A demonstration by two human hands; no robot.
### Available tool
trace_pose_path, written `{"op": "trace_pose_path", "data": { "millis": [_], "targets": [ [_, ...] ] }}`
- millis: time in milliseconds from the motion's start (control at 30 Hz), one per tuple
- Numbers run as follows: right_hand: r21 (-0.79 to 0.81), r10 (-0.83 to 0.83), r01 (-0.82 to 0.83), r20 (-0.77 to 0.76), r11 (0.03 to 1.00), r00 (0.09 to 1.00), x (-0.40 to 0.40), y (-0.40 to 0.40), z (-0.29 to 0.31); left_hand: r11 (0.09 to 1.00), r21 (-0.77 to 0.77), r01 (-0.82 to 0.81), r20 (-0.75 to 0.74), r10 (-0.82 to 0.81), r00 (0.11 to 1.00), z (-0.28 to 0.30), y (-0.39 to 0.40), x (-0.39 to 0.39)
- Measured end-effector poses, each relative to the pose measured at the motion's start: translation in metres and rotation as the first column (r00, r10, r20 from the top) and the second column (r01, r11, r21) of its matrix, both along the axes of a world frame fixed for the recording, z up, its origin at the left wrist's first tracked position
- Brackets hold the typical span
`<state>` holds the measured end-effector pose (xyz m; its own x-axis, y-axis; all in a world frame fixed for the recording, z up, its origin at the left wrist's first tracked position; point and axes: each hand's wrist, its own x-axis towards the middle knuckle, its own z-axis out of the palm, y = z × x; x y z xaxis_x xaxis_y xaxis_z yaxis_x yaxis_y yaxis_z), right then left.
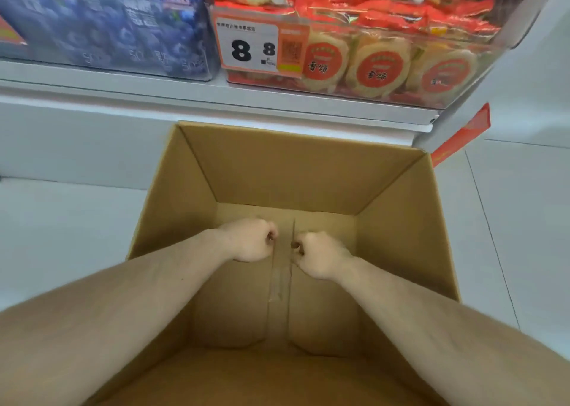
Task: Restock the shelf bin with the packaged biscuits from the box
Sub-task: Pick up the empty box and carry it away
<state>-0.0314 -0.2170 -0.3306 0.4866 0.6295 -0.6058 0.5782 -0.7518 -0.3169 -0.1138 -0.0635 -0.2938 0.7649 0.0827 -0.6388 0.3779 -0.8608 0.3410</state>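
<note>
An open brown cardboard box [296, 171] stands on the floor below the shelf. No packets show on its visible floor, only a taped seam down the middle. Both my arms reach down into it. My left hand [251, 240] and my right hand [319, 256] are curled into fists close together near the box's floor, on either side of the seam, and nothing is visible in them. Above, a clear shelf bin [462, 97] holds round biscuit packets with red labels [381, 66], heaped above its front wall.
A price tag reading 8.8 [249, 48] hangs on the bin's front left. A second clear bin with blue packets [108, 26] sits to the left on the white shelf [154, 91]. An orange tag [462, 134] sticks out at the shelf's right end. White floor tiles surround the box.
</note>
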Motion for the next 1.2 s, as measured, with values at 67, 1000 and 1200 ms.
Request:
{"op": "trace_pose_path", "data": {
  "millis": [67,1000,1200],
  "targets": [
    [0.015,-0.080,0.081,-0.098,0.997,0.992,-0.012,-0.009,0.020,0.999,-0.032,-0.010,-0.042,0.009,0.999,0.003,-0.002,-0.005],
    [-0.121,-0.073,0.108,0.265,0.987,0.961,-0.119,-0.174,0.245,0.859,0.015,0.512,0.016,-0.512,0.859,0.193,-0.125,-0.115],
    [-0.178,-0.332,0.403,0.327,0.898,0.885,-0.082,-0.277,0.331,0.834,-0.022,0.551,0.069,-0.549,0.833,0.274,-0.226,-0.023]
  ]
}}
